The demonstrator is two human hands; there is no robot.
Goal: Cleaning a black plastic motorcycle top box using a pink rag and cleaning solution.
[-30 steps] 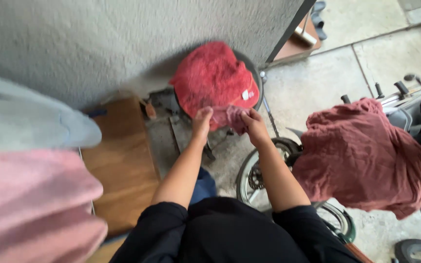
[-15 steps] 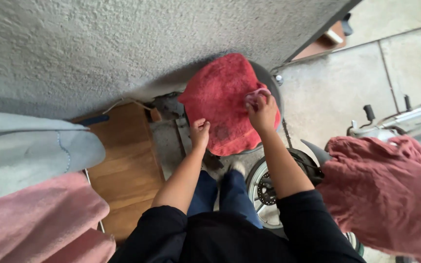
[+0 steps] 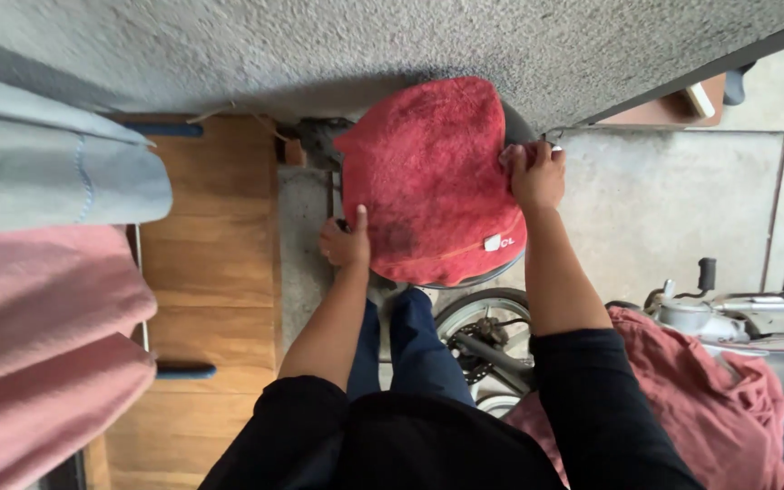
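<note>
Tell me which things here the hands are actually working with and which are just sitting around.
In hand:
- red towel, spread over a dark round object
- left hand at the towel's left edge
- right hand gripping its right edge

Lying about:
- grey cloth and pink cloth hanging at left
- maroon cloth draped over a motorbike
- wooden board
</note>
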